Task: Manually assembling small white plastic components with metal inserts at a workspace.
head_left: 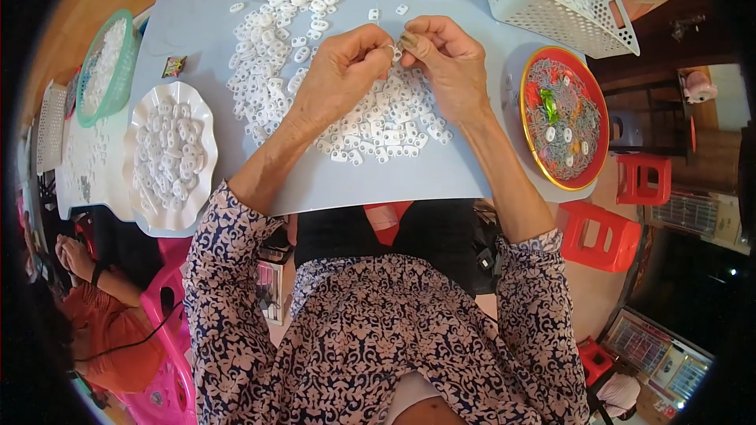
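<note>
Over the middle of the light blue table (441, 177), my two hands meet fingertip to fingertip. My left hand (342, 75) is closed in a pinch on a small white plastic piece (394, 53). Thumb and forefinger of my right hand (450, 59) press together against the other side of it; whatever else they grip is too small to make out. Beneath both hands spreads a loose pile of small white plastic pieces (268, 98), many rounded with two holes. To the right, a red round tray (602, 122) with a gold rim holds many small grey parts.
A white scalloped dish (209, 149) of white pieces stands at the left, near a small wrapped packet (174, 67). Beyond it is a green basket (130, 71). A white perforated basket (504, 0) sits far right. Another person's hand (75, 258) shows lower left, red stools (598, 236) at right.
</note>
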A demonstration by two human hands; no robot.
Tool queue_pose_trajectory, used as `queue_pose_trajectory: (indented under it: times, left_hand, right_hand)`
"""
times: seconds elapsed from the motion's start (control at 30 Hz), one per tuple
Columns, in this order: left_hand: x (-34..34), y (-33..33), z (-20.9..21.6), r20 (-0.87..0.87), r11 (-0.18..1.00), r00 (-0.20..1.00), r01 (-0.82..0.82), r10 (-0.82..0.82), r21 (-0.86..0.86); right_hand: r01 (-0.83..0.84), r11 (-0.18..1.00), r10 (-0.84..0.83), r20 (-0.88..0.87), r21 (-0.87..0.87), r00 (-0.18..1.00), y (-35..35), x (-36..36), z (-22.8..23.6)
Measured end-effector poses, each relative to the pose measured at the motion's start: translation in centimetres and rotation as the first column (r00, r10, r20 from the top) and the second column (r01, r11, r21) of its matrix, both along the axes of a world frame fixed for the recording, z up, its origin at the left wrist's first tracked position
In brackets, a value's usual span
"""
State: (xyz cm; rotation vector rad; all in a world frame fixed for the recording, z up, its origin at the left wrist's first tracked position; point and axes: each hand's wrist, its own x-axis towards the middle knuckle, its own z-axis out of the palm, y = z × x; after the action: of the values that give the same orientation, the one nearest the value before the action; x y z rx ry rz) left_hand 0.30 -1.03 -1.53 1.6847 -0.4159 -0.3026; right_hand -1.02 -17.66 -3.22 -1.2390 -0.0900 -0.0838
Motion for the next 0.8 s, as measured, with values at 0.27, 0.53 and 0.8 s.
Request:
queue_pose_trajectory:
  times: [0.27, 0.53, 0.8]
  left_hand:
    - [-0.16, -0.34, -0.18, 0.074, 0.998, 0.997, -0.032, 0.036, -0.057]
    - [-0.13, -0.41, -0.26, 0.069, 0.997, 0.997, -0.022, 0.028, -0.078]
    - [0.01, -0.42, -0.52, 0.053, 0.996, 0.998, -0.018, 0.023, -0.087]
  right_hand:
    - [0.054, 0.997, -0.053, 0.022, -0.058, 0.998, 0.36, -0.34, 0.36]
    - [0.078, 0.989, -0.072, 0.050, -0.124, 0.996, 0.78, -0.26, 0.19]
    - [0.145, 0.988, -0.139, 0.095, -0.055, 0.986, 0.99, -0.14, 0.03]
